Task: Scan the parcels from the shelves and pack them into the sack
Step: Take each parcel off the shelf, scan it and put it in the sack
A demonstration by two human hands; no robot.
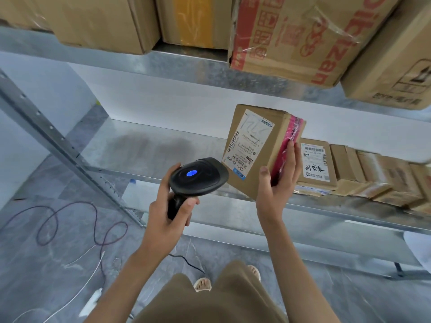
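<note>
The right hand (277, 180) is holding a parcel (258, 148) up in front of the middle shelf (144, 145), tilted, with its white label (249, 141) facing the camera. Its grip is pinching the parcel: the thumb is lying on the labelled face near the lower corner, and the fingers (291, 159) are wrapping round the side banded with pink tape (289, 145). The parcel is hanging clear of the shelf, just beside the row of boxes (363, 171) lying along the shelf to the right.

The left hand (168, 206) is gripping the handle of a black scanner (198, 178), fingers and thumb curling round it. The scanner's head is sitting just beside the parcel's lower left corner, and a blue light (191, 173) is glowing on top of it.

On the upper shelf (140, 64), large cartons (296, 36) are standing side by side, one printed in red.

Below, cables (70, 224) are looping across the grey floor (35, 264) to the left. The person's tan clothing and sandalled feet (203, 284) are showing at the bottom edge. No sack is showing in this view.
</note>
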